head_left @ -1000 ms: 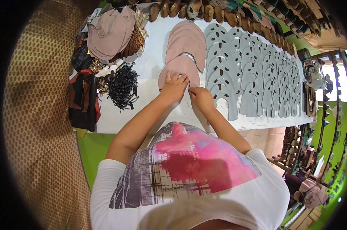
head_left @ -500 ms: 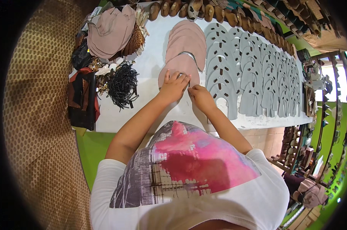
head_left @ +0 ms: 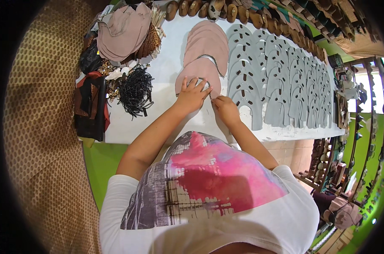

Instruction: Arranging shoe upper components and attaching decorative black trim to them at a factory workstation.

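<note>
My left hand (head_left: 192, 97) lies on the nearest pink shoe-upper piece (head_left: 196, 68), its fingers spread and pressing it against the table. A dark beaded trim (head_left: 210, 96) runs along that piece's inner curved edge, between my hands and partly under my left fingers. Thumb and fingers of my right hand (head_left: 226, 110) are pinched at the trim's near end. Beyond lie several overlapping pink pieces (head_left: 204, 37) in a row. The closest of these also carries dark trim along its curved edge.
Grey cut-out upper pieces (head_left: 245, 67) overlap in rows on the white table (head_left: 168, 46) at right. Wooden shoe lasts (head_left: 231, 13) line the far edge. At left are a pink stack (head_left: 124, 36), black beaded strands (head_left: 135, 91) and a dark box (head_left: 90, 108). Shelves (head_left: 357, 139) stand far right.
My left fingers have spread a little wider on the pink piece. The right hand has shifted slightly to the right and nearer me, still pinched at the trim.
</note>
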`<state>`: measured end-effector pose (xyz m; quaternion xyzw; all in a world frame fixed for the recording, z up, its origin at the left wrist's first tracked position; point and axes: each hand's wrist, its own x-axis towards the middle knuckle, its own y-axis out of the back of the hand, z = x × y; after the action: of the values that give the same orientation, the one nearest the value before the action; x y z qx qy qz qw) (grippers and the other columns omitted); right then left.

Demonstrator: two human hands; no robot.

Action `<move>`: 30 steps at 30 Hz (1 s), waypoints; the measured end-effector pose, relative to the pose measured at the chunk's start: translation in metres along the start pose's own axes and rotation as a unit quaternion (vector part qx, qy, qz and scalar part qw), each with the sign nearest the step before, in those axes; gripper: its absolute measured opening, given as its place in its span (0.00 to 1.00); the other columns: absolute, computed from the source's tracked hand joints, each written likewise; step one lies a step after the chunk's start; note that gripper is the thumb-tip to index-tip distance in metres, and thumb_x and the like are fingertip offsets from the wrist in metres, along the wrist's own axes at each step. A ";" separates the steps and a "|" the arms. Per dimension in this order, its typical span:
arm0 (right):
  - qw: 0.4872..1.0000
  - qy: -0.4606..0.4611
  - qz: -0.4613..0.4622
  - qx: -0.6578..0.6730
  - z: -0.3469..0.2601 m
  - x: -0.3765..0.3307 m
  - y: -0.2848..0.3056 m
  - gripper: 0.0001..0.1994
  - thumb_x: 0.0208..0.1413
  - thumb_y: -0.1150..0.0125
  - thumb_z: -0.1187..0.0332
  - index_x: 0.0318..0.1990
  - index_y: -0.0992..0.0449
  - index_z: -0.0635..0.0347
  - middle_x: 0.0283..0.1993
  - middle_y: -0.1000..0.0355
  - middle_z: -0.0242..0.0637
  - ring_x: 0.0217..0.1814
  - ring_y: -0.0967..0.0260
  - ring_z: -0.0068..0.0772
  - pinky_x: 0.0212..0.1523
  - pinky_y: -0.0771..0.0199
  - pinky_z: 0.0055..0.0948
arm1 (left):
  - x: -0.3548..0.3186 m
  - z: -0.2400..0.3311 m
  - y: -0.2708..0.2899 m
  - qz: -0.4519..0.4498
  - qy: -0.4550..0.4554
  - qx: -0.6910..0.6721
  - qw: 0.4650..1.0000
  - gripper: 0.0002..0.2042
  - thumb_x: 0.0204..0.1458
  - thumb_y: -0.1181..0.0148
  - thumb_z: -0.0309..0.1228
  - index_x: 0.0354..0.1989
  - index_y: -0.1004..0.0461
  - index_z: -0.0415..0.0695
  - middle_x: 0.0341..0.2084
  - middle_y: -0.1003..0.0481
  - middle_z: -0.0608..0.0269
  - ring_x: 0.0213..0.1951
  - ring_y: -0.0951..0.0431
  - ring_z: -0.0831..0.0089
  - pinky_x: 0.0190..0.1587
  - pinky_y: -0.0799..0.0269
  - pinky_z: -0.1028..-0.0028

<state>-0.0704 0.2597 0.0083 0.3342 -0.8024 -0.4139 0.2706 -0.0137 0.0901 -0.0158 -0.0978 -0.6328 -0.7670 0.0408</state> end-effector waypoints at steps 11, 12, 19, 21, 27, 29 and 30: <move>0.996 -0.007 0.022 -0.082 -0.007 -0.024 -0.001 0.09 0.47 0.44 0.70 0.37 0.23 0.57 0.29 0.34 0.37 0.33 0.36 0.40 0.34 0.35 0.36 | -0.001 0.002 0.003 0.029 0.003 -0.008 1.000 0.18 0.50 0.50 0.34 0.51 0.30 0.62 0.55 0.36 0.64 0.56 0.38 0.58 0.59 0.57 0.45; 0.994 -0.014 0.020 -0.102 -0.009 -0.029 0.000 0.10 0.48 0.44 0.70 0.39 0.23 0.56 0.29 0.34 0.37 0.33 0.37 0.40 0.34 0.36 0.36 | -0.002 0.002 0.003 0.024 0.004 -0.004 1.000 0.18 0.50 0.50 0.34 0.51 0.30 0.62 0.55 0.36 0.65 0.56 0.38 0.58 0.59 0.57 0.45; 0.998 -0.017 0.011 -0.061 -0.006 -0.045 0.004 0.11 0.47 0.42 0.70 0.40 0.24 0.55 0.31 0.33 0.37 0.34 0.36 0.40 0.36 0.36 0.36 | 0.002 -0.002 0.010 -0.027 0.012 -0.016 0.999 0.22 0.48 0.48 0.33 0.55 0.34 0.58 0.57 0.38 0.65 0.57 0.40 0.58 0.57 0.52 0.46; 0.998 -0.051 0.011 -0.020 -0.005 -0.042 0.008 0.11 0.46 0.41 0.69 0.39 0.23 0.55 0.32 0.32 0.36 0.36 0.36 0.39 0.37 0.36 0.36 | 0.003 -0.013 0.013 -0.011 0.019 -0.078 0.997 0.22 0.48 0.48 0.33 0.55 0.35 0.54 0.57 0.38 0.63 0.57 0.40 0.58 0.56 0.50 0.49; 0.993 -0.004 0.108 -0.043 -0.015 -0.018 0.008 0.16 0.46 0.41 0.67 0.45 0.27 0.58 0.41 0.31 0.44 0.41 0.34 0.47 0.43 0.34 0.37 | -0.021 -0.044 0.018 0.074 0.155 -0.104 0.980 0.24 0.48 0.48 0.35 0.55 0.37 0.41 0.55 0.38 0.51 0.57 0.40 0.56 0.56 0.48 0.53; 0.986 0.026 0.110 -0.121 -0.017 -0.020 0.001 0.19 0.47 0.41 0.66 0.48 0.30 0.60 0.42 0.31 0.46 0.42 0.34 0.48 0.44 0.34 0.38 | -0.032 -0.045 0.016 0.059 0.231 -0.010 0.971 0.24 0.49 0.49 0.37 0.55 0.36 0.41 0.54 0.36 0.51 0.57 0.40 0.54 0.57 0.49 0.55; 0.973 0.056 0.108 -0.198 -0.015 -0.020 -0.002 0.22 0.47 0.42 0.65 0.51 0.33 0.61 0.43 0.32 0.47 0.43 0.34 0.50 0.46 0.34 0.39 | -0.035 -0.045 0.017 0.014 0.243 -0.015 0.970 0.23 0.50 0.49 0.37 0.54 0.35 0.42 0.54 0.36 0.52 0.57 0.41 0.52 0.58 0.50 0.56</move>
<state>-0.0465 0.2673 0.0108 0.2074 -0.7194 -0.5137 0.4189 0.0196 0.0409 -0.0148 0.0823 -0.5908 -0.7765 0.2030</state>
